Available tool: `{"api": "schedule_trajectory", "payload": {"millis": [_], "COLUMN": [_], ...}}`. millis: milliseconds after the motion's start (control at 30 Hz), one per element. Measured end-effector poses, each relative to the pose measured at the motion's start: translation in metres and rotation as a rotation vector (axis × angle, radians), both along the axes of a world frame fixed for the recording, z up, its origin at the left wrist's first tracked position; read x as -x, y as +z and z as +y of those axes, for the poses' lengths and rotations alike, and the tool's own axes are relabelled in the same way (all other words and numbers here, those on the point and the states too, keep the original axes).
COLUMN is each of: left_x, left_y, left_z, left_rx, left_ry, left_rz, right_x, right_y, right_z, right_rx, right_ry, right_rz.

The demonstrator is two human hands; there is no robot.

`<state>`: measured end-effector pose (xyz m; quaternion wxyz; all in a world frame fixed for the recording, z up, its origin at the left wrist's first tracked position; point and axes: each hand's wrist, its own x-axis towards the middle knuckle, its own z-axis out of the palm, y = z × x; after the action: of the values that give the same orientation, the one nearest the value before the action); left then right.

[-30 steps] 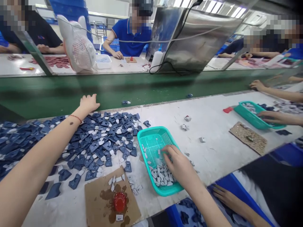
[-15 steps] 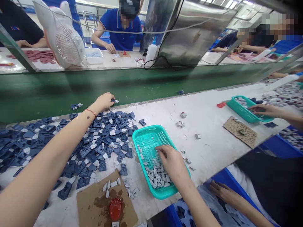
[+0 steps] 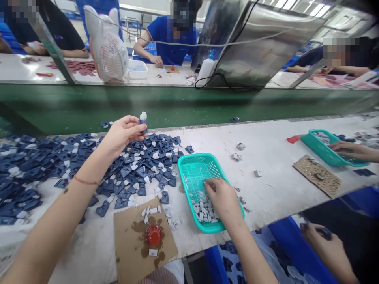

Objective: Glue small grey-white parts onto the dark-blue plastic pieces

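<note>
My left hand [image 3: 126, 132] pinches a dark blue piece with a white tip [image 3: 143, 116], held upright above the far edge of a heap of similar blue pieces [image 3: 133, 165]. My right hand [image 3: 220, 197] is over a teal basket [image 3: 192, 157], its fingertips together; whatever they hold is too small to make out. Small grey-white pieces [image 3: 204, 211] lie in the near part of the basket. To its left, a stained cardboard sheet [image 3: 127, 236] carries a red cap-like dish [image 3: 154, 235] and several small white pieces.
Beyond the table runs a green belt [image 3: 177, 106] with a few blue pieces. A co-worker's hand reaches into another teal basket [image 3: 319, 148] at right, near a cardboard piece [image 3: 316, 175]. Another co-worker's hand [image 3: 328, 244] is over a blue bin [image 3: 296, 244] at lower right.
My left hand has drawn back from the belt and raised the blue piece upright. My right hand stays over the basket. The whole view has shifted; the co-worker's lower hand now holds a dark piece.
</note>
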<state>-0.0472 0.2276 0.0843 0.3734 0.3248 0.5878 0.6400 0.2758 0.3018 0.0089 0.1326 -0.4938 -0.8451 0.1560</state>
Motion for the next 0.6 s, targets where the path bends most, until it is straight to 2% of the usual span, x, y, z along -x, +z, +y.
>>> {"api": "schedule_trajectory", "payload": {"millis": [67,133,200,300,433,600], "left_x": [-0.016,-0.032,-0.047,-0.070,-0.097,-0.118], "left_y": [0.003,-0.001,-0.012,-0.038,-0.070,-0.088], "left_z": [-0.041,-0.081,-0.118,-0.164,-0.204,-0.228], "left_rx": [-0.002,0.039,0.111,0.229,0.273,0.246], "left_ry": [-0.007,-0.019,-0.034,-0.039,-0.035,0.028], "left_rz": [-0.099,-0.113,-0.133,-0.251,-0.412,-0.441], "right_x": [0.000,0.001,0.005,0.015,0.028,0.036], "right_y": [0.003,0.010,0.019,0.032,0.036,0.031], "right_z": [-0.004,-0.014,-0.032,-0.068,-0.112,-0.137], "right_rx": [0.003,0.008,0.030,0.112,0.213,0.185], "right_ry": [0.017,0.046,0.102,0.249,0.468,0.628], "right_rz": [0.046,0.120,0.231,0.350,0.311,0.223]}}
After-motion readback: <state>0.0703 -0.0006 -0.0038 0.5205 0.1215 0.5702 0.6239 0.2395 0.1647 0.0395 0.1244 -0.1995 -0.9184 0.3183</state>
